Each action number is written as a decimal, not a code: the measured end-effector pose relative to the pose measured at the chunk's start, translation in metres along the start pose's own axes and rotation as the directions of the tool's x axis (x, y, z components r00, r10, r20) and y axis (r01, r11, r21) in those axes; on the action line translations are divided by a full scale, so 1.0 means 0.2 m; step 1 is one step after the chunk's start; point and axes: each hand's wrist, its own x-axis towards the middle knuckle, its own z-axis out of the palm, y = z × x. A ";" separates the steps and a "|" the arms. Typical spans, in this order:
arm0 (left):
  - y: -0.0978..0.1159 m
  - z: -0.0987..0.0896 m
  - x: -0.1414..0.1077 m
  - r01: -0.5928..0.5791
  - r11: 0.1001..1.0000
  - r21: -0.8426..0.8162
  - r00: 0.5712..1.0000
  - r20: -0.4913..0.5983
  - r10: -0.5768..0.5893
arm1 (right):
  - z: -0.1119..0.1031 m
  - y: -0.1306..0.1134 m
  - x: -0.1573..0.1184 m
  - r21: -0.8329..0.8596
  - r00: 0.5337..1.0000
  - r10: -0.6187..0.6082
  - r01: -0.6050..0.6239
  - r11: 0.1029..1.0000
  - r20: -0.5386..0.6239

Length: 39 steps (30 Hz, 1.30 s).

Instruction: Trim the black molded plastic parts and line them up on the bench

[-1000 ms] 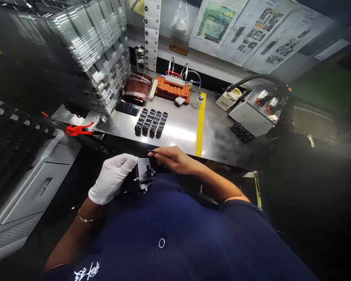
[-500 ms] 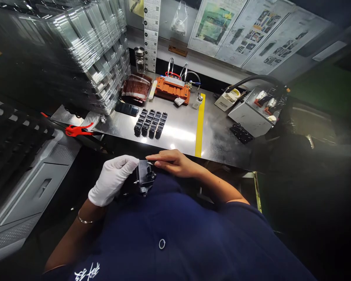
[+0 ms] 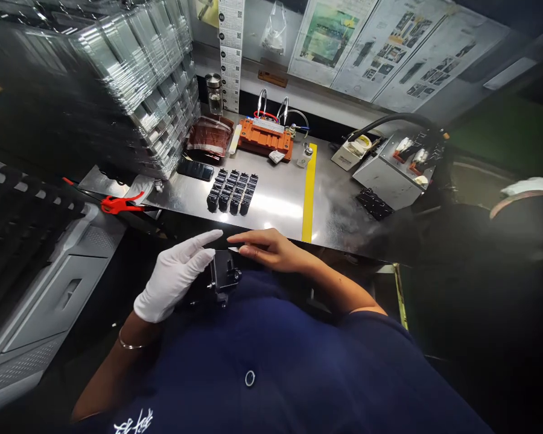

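Observation:
My left hand [image 3: 174, 277], in a white glove, holds a black plastic part [image 3: 225, 271] with metal pins in front of my shirt. Its thumb lies at the part's upper left edge, and the index finger is raised off it, pointing right. The other fingers are mostly hidden. My bare right hand [image 3: 274, 250] is just right of the part, index finger stretched out above the thumb. A small pale sliver [image 3: 233, 249] shows at the thumb tip, too small to name. Beyond both hands, several black moulded pieces [image 3: 233, 191] stand in rows on the metal bench.
An orange fixture [image 3: 266, 138] with cables stands at the back. Stacked clear trays [image 3: 149, 90] rise on the left, near a phone [image 3: 196, 169] and a red air gun [image 3: 122, 202]. Yellow tape [image 3: 310, 193] crosses the bench. A grey box-shaped device [image 3: 393, 172] sits right.
My left index finger has lifted off the black part and straightened. My right hand has barely moved. A white shape has come into view at the far right.

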 end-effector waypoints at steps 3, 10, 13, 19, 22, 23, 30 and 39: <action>0.02 0.00 -0.01 -0.034 0.999 -0.001 0.999 -0.029 0.034 | 0.00 -0.01 -0.01 0.066 0.996 -0.065 0.061 0.996 0.059; 0.04 0.01 -0.01 -0.060 0.997 0.046 0.998 -0.023 0.061 | -0.01 -0.01 -0.02 0.065 0.994 -0.085 0.080 0.995 0.076; 0.04 0.01 0.00 -0.082 0.994 0.069 0.997 -0.008 0.083 | -0.02 -0.01 -0.02 0.097 0.993 -0.096 0.089 0.991 0.074; 0.03 0.00 0.01 -0.098 0.991 0.090 0.995 0.007 0.098 | -0.02 0.00 -0.01 0.126 0.994 -0.084 0.075 0.989 0.064; 0.02 0.00 0.01 -0.095 0.992 0.078 0.995 0.012 0.094 | -0.02 0.00 -0.01 0.149 0.994 -0.088 0.078 0.986 0.058; 0.02 0.01 0.01 -0.093 0.993 0.073 0.996 0.012 0.092 | -0.02 0.00 -0.01 0.160 0.994 -0.094 0.084 0.984 0.055; 0.01 0.01 0.01 -0.073 0.996 0.059 0.997 0.023 0.072 | -0.03 0.01 -0.01 0.177 0.996 -0.062 0.049 0.983 0.070; 0.00 0.02 0.01 -0.098 0.994 0.057 0.995 0.033 0.096 | -0.03 0.01 -0.02 0.163 0.994 -0.103 0.096 0.982 0.037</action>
